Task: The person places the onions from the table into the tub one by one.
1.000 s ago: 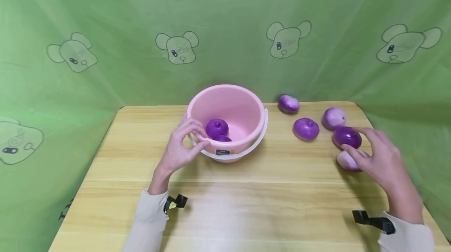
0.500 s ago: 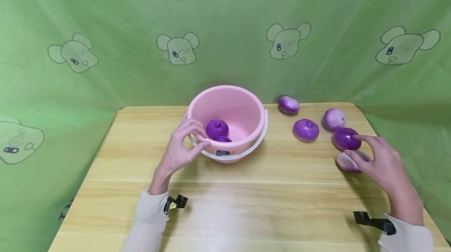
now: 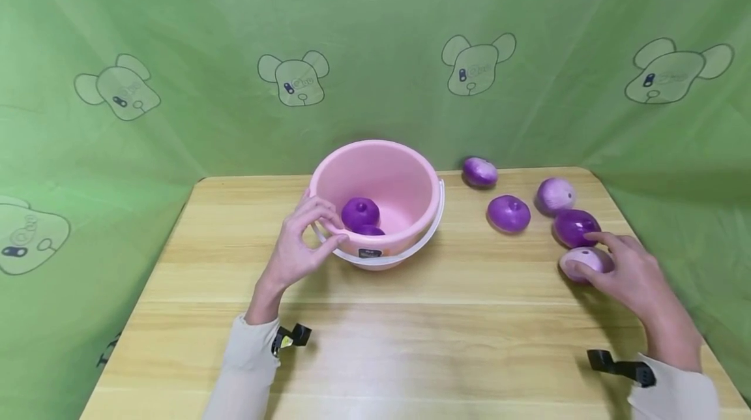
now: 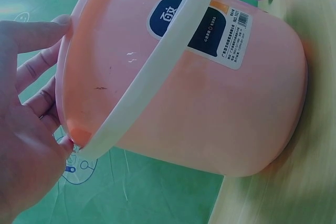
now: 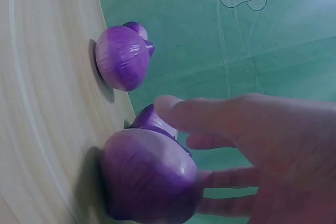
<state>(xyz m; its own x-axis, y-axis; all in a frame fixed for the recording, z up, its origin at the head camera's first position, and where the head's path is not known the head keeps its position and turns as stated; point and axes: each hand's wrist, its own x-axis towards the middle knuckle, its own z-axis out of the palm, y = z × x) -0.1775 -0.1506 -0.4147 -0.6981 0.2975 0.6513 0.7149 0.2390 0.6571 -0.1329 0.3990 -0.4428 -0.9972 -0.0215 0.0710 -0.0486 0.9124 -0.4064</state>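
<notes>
In the head view, my left hand (image 3: 299,247) holds the near-left rim of a pink bucket (image 3: 375,162), thumb on the outer side. The left wrist view shows the fingers behind the rim of the bucket (image 4: 210,108). Two purple onions (image 3: 360,212) lie inside it. At the right, my right hand (image 3: 636,276) is at the nearest pale-purple onion (image 3: 587,262), thumb and fingers spread beside it. In the right wrist view the thumb extends above that onion (image 5: 149,177), with other fingers at its side. Just behind it sits a dark glossy onion (image 3: 574,227).
Farther back on the wooden table (image 3: 375,342) are a pale onion (image 3: 555,196), a purple onion with a stub (image 3: 508,214) and another onion (image 3: 480,172) by the back edge. A white handle (image 3: 431,227) hangs across the bucket's front. Green cloth (image 3: 375,29) encloses the table's back and sides.
My right index finger has come down from the dark onion's far side toward the nearest onion. That onion has turned, so a small dark spot faces up. The left hand has stayed at the bucket.
</notes>
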